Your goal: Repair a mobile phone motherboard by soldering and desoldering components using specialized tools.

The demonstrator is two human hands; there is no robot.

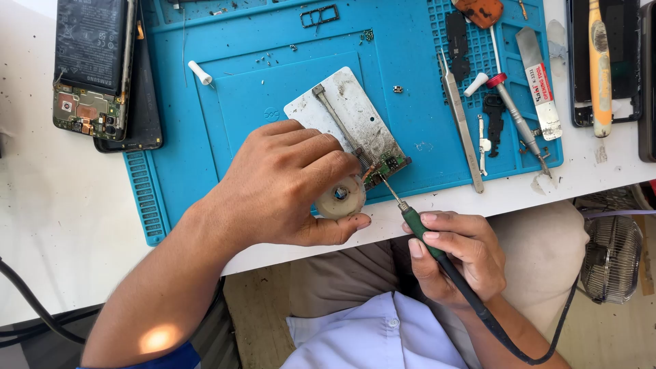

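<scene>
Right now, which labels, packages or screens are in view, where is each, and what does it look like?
Battery label: top left, on the opened phone; dark rectangle with small pale print.
Tool label: upper right, on the flat metal opening tool lying on the blue mat; white strip with red print.
Phone screen: top right corner; dark, unlit panel under a yellow-handled tool.
No packages visible.

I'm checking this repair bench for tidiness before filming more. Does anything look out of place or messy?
Yes. Tiny screws and debris lie loose on the blue mat, not in its compartments. The opened phone sits off the mat's left edge, overlapping it. The metal holder plate lies askew and looks stained.
</scene>
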